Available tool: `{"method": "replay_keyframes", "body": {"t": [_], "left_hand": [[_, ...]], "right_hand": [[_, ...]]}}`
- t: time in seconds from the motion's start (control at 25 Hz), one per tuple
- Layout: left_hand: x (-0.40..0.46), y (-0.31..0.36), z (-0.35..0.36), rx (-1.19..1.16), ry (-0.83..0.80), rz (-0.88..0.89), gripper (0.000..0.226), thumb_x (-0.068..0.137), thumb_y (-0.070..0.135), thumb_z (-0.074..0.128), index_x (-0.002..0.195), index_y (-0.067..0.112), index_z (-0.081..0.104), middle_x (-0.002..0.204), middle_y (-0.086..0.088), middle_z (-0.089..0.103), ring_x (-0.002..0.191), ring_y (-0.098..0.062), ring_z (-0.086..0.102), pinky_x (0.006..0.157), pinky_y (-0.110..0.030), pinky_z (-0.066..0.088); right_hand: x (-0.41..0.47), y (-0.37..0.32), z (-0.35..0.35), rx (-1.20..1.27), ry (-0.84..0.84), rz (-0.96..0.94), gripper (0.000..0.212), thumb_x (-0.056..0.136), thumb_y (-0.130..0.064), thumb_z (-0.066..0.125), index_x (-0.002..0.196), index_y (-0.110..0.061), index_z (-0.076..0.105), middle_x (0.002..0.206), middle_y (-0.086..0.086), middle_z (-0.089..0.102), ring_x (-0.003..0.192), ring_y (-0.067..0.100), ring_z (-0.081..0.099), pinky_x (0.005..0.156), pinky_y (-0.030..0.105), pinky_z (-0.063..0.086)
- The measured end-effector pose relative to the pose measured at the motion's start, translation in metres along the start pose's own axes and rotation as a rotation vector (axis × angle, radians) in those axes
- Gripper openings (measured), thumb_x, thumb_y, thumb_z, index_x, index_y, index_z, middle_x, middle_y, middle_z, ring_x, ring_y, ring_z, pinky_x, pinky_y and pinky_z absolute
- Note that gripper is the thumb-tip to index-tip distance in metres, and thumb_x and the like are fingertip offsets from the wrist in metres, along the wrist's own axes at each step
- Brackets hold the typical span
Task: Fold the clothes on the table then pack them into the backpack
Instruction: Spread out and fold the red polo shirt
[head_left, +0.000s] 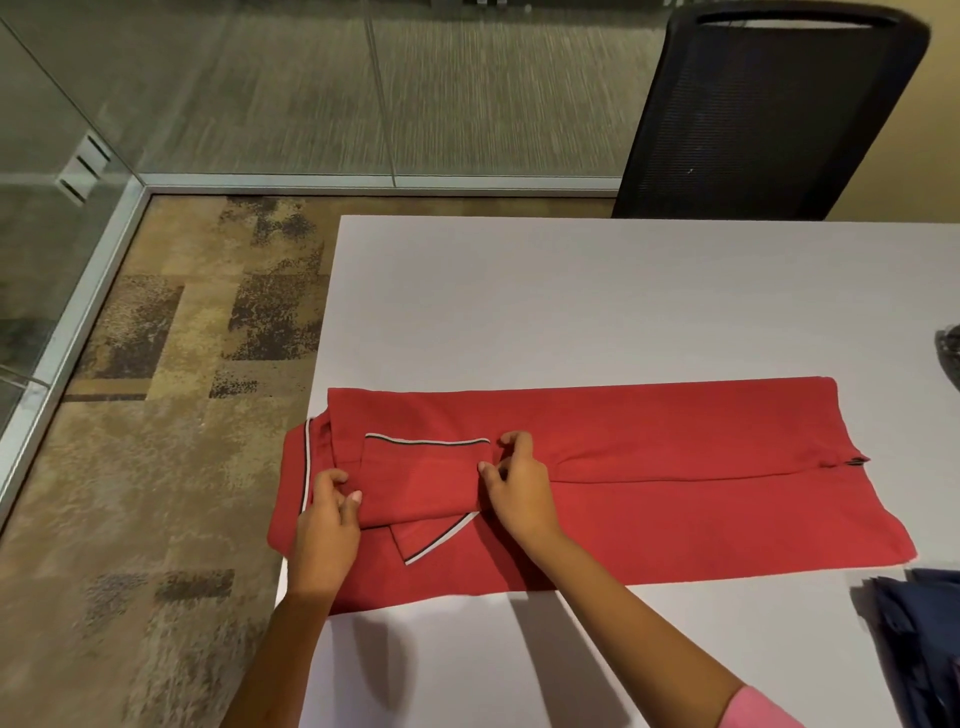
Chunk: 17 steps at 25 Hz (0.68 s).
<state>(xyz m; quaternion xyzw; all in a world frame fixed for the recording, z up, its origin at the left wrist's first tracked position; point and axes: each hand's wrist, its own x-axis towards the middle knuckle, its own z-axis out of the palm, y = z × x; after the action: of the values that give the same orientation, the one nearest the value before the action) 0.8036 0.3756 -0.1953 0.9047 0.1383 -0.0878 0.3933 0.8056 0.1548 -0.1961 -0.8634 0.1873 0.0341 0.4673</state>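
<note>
A red polo shirt (675, 467) lies flat on the white table (571, 301), folded lengthwise into a long band, with its collar end at the left table edge. A sleeve with black-and-white trim is folded over the middle. My left hand (327, 525) pinches the left side of that sleeve fold near the collar. My right hand (517, 483) pinches the sleeve's right edge with curled fingers. The backpack cannot be made out for certain.
A dark blue garment (919, 634) lies at the table's right front edge. A dark object (949, 358) peeks in at the right border. A black mesh chair (769, 114) stands behind the table. Patterned carpet and a glass wall lie to the left.
</note>
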Motion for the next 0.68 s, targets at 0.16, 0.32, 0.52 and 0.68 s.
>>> {"method": "replay_keyframes", "body": {"t": [0.16, 0.32, 0.52, 0.68], "left_hand": [[-0.005, 0.004, 0.009, 0.261, 0.091, -0.028, 0.034, 0.095, 0.013, 0.052, 0.127, 0.007, 0.044, 0.103, -0.019, 0.065, 0.099, -0.042, 0.056, 0.072, -0.046, 0.043], [-0.016, 0.029, 0.029, 0.435, 0.233, 0.097, 0.049, 0.086, 0.018, 0.064, 0.129, 0.003, 0.047, 0.126, -0.022, 0.051, 0.113, -0.043, 0.048, 0.083, -0.055, 0.043], [-0.021, 0.07, 0.08, 0.501, -0.017, 0.35, 0.062, 0.096, 0.046, 0.027, 0.138, 0.006, 0.048, 0.147, -0.011, 0.044, 0.138, -0.032, 0.037, 0.099, -0.054, 0.039], [-0.016, 0.065, 0.102, 0.572, -0.11, 0.279, 0.084, 0.095, 0.061, -0.001, 0.143, 0.008, 0.042, 0.153, -0.008, 0.035, 0.141, -0.032, 0.031, 0.106, -0.058, 0.031]], "right_hand": [[-0.009, 0.01, -0.003, -0.184, -0.007, -0.04, 0.038, 0.087, -0.024, 0.066, 0.118, -0.013, 0.047, 0.087, 0.005, 0.065, 0.085, 0.029, 0.061, 0.071, 0.041, 0.049], [-0.021, 0.038, -0.023, -0.465, 0.178, -0.268, 0.034, 0.091, -0.033, 0.053, 0.116, -0.012, 0.059, 0.114, 0.007, 0.059, 0.104, 0.029, 0.054, 0.085, 0.041, 0.048], [-0.013, 0.093, -0.067, -0.593, 0.192, -0.297, 0.036, 0.088, -0.008, 0.058, 0.124, -0.004, 0.057, 0.133, 0.018, 0.052, 0.122, 0.036, 0.048, 0.096, 0.045, 0.046], [-0.006, 0.13, -0.125, -0.74, 0.218, -0.305, 0.032, 0.078, 0.0, 0.058, 0.109, -0.006, 0.066, 0.108, 0.013, 0.061, 0.094, 0.035, 0.057, 0.075, 0.04, 0.05]]}}
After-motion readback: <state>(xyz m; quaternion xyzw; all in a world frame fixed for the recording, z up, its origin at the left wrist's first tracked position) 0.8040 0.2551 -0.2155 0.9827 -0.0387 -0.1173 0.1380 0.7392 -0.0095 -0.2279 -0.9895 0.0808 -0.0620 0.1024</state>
